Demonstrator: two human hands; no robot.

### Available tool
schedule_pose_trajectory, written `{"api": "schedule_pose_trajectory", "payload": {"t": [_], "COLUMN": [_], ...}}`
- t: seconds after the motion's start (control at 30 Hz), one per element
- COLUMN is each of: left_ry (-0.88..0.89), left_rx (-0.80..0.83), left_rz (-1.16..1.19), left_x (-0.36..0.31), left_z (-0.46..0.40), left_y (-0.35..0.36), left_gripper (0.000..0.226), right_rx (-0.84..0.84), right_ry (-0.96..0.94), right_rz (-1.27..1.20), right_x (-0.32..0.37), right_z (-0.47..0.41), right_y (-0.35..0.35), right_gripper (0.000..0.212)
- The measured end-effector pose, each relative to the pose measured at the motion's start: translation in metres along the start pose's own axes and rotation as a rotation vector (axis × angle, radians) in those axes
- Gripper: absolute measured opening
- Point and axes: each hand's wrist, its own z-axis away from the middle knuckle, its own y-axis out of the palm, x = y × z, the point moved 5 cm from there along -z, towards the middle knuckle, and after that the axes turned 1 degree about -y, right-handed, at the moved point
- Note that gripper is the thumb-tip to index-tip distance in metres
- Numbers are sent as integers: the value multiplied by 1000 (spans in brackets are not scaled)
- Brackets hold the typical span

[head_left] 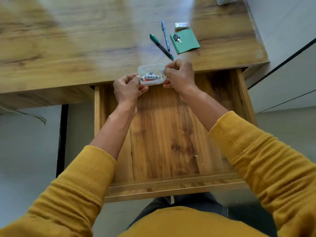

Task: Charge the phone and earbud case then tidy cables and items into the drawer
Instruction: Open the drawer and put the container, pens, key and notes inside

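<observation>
Both hands are holding a small clear plastic container (151, 74) over the seam where the desk (68, 48) edge meets the open drawer (164, 134). The left hand (128, 88) is gripping the container's near-left corner, fingers curled round the rim. The right hand (179, 76) is pinching the right side, thumb and fingertips closed on the wall. Inside the container a few batteries (150, 76) are lying loose, pale casings with one showing an orange end. The drawer is standing pulled well out toward the person, its wooden floor showing only a few pale crumbs near the front. On the desk beyond the hands, a green marker (161, 46) is lying at a diagonal, its near tip close to the right hand. A blue-grey pen (165, 35) is lying just beside it, their lower ends crossing or nearly touching; cannot tell which. A green pad of paper (185, 42) is sitting to the right of the pens, with a black-headed key (177, 38) resting on its upper left part. A small white wrapped packet (182, 25) is lying just past the pad. Mustard-yellow sleeves (265, 159) are pushed up the forearms.
</observation>
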Motion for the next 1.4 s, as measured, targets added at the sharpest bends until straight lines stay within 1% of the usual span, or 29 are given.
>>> {"api": "schedule_pose_trajectory", "payload": {"t": [0.17,0.37,0.63,0.8,0.97,1.1,1.2,1.27,1.3,1.37,1.4], "left_ry": [25,10,-156,-225,-298,-302,-306,-286,-241,-98,-40], "left_rx": [66,80,155,153,112,98,85,80,75,46,38], "left_rz": [-138,-243,-297,-308,-292,-332,-353,-431,-509,-664,-690], "left_x": [19,47,89,104,111,113,114,111,107,93,86], "left_z": [27,38,25,11,-3,-8,-9,-10,-11,-14,-14], "left_y": [-10,-10,9,23,30,35,37,35,33,29,29], "left_gripper": [16,20,23,30,32,28,28,25,24,23,23], "right_rx": [-5,-19,22,62,115,122,126,136,135,93,65], "right_ry": [11,46,140,197,234,253,265,306,304,231,179], "right_rz": [37,111,214,253,262,257,246,247,265,328,353], "right_x": [-26,-58,-99,-113,-119,-123,-121,-122,-121,-112,-105], "right_z": [23,33,22,10,-6,-10,-10,-9,-9,-10,-10], "right_y": [-8,-17,-24,-25,-23,-23,-25,-29,-31,-37,-40], "right_gripper": [9,10,11,18,23,17,18,27,31,28,23]}}
